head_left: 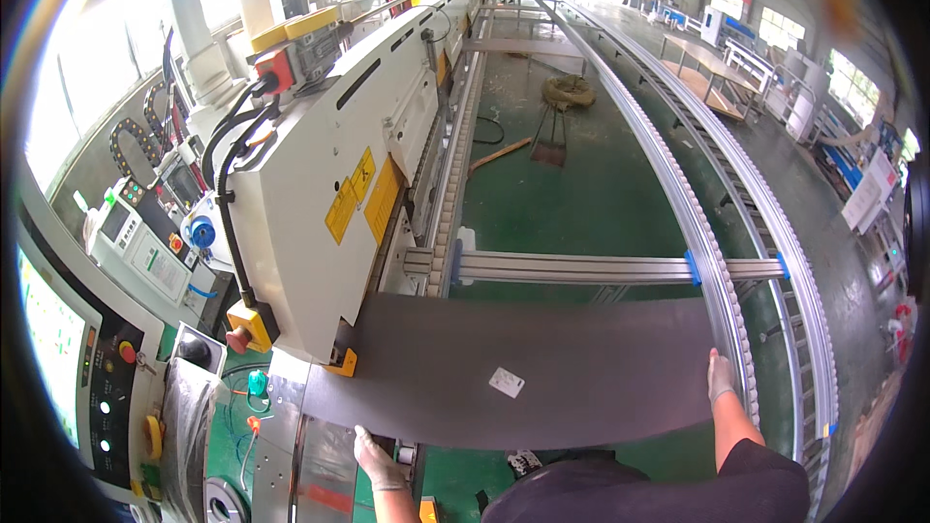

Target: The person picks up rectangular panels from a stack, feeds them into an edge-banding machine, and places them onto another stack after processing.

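The left hand (380, 465) meets the dark board (581, 358) at its near edge, the right hand (721, 380) at its right end; whether the fingers (715, 361) grip it, I cannot tell. A white label (506, 382) lies on the board; a metal crossbar (572, 268) runs beyond it.

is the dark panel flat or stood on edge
Flat: the dark panel has its broad face up, white label showing, left hand and right hand at its edges.
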{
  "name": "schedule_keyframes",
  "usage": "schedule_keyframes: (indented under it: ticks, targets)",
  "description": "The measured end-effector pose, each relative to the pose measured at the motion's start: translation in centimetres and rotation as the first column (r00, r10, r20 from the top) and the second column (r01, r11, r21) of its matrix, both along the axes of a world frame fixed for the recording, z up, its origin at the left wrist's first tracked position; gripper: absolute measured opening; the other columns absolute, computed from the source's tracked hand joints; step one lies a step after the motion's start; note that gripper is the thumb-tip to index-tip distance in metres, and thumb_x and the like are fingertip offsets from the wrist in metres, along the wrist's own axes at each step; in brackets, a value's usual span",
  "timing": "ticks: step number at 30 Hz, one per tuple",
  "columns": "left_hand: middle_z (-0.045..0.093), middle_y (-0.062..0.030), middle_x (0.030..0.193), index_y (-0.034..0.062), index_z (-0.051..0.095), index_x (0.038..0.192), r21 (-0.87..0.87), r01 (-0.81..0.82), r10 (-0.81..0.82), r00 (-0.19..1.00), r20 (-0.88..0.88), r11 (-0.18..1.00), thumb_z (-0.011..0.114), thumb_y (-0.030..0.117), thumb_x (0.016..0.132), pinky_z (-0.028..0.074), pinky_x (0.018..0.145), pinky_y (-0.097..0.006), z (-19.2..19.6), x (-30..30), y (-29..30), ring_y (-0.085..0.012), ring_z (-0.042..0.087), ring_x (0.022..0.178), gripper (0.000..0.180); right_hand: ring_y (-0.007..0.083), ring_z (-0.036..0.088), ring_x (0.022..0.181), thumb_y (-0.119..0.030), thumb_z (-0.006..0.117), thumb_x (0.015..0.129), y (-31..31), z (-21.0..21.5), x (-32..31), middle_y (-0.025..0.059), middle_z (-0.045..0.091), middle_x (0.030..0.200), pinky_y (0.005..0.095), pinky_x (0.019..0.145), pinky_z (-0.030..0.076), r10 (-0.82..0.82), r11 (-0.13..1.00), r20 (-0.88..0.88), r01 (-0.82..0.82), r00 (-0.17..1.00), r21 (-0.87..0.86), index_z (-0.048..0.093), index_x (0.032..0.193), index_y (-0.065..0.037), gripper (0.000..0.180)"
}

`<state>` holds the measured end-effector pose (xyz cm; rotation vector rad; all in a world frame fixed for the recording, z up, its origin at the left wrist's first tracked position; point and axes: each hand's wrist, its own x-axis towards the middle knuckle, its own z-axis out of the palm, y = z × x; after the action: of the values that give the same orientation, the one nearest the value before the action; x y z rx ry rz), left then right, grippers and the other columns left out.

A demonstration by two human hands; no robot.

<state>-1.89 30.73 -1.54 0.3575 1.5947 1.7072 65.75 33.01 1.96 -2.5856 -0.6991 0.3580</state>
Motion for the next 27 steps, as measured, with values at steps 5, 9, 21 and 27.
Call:
schedule_keyframes:
  ticks: [5,9,21,27]
  targets:
    - [0.066,-0.0140,0.111,-0.0049,0.058,0.120,0.080,0.027,-0.049,0.957,0.286,0.996,0.042,0.040,0.104,0.050,0.088,-0.035,0.0,0.9,5.0,-0.0246,0.063,0.096,0.050,0.0434,0.058,0.113,-0.042,0.049,0.096,5.1,0.5,-0.1,0.0254,0.063,0.119,0.0490,0.097,0.044,0.146,0.989,0.091,-0.148,0.985,0.011,0.064,0.118,-0.003,0.047]
    - [0.068,-0.0163,0.096,-0.0035,0.062,0.110,-0.213,0.142,-0.190,0.957,-0.222,0.967,0.048,0.030,0.099,0.050,0.086,-0.036,-3.2,-0.9,3.4,-0.0241,0.066,0.096,0.038,0.0353,0.047,0.132,-0.040,0.057,0.092,9.7,-0.5,-2.3,0.0202,0.051,0.142,0.0429,0.110,0.036,0.183,0.974,0.156,-0.200,0.971,0.104,0.052,0.138,-0.006,0.057]
    - [0.061,-0.0169,0.128,0.0048,0.058,0.128,-0.585,-0.223,-0.474,0.399,-0.785,0.780,0.063,0.035,0.088,0.044,0.103,-0.045,3.7,4.7,-19.1,-0.0343,0.058,0.119,0.050,0.0353,0.037,0.140,-0.026,0.056,0.097,15.8,-3.6,-32.4,0.0180,0.047,0.145,0.0465,0.117,0.024,0.919,0.018,0.392,-0.997,0.048,0.080,0.053,0.135,-0.005,0.044]
    - [0.052,-0.0179,0.138,0.0053,0.049,0.136,-0.601,-0.536,-0.102,0.690,-0.716,0.592,0.059,0.035,0.090,0.033,0.112,-0.045,2.3,9.6,-38.4,-0.0351,0.046,0.131,0.055,0.0333,0.049,0.128,-0.013,0.058,0.095,3.7,-3.0,-49.9,0.0194,0.054,0.134,0.0399,0.109,0.036,0.836,-0.542,0.271,-0.646,-0.477,0.537,0.054,0.129,0.001,0.037]
